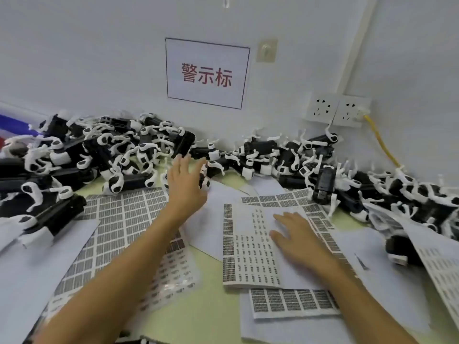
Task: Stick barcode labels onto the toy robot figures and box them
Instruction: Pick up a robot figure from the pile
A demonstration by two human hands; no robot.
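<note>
Left hand [185, 181] was stretched forward with fingers spread and straight, empty, its fingertips at the near edge of the heap of black-and-white plastic toy robot figures [119, 155] banked against the white wall [74, 58]. Judged to be a reach for the next figure; nothing was gripped yet.

Right hand [295, 237] lay flat, fingers straight and relaxed, pressing on the white paper sheet of small printed barcode labels [248, 247] in front of the person. It probably pinned the sheet so that it would not slide while the other arm reached, and so that a label could be peeled with little delay.

A second, larger grid sheet of grey barcode labels [124, 219] lay to the left, partly under the left forearm; more sheets overlapped on the pale green tabletop [213, 306]. Sheets sat nearest the person, figures at the back and right side, which kept both supplies within reach.

A further spread of figures [323, 165] ran along the wall below the white wall sockets [335, 110]. A white sign with red characters [207, 73] hung above.

No box was visible. No labelled figure could be told apart from the rest.
</note>
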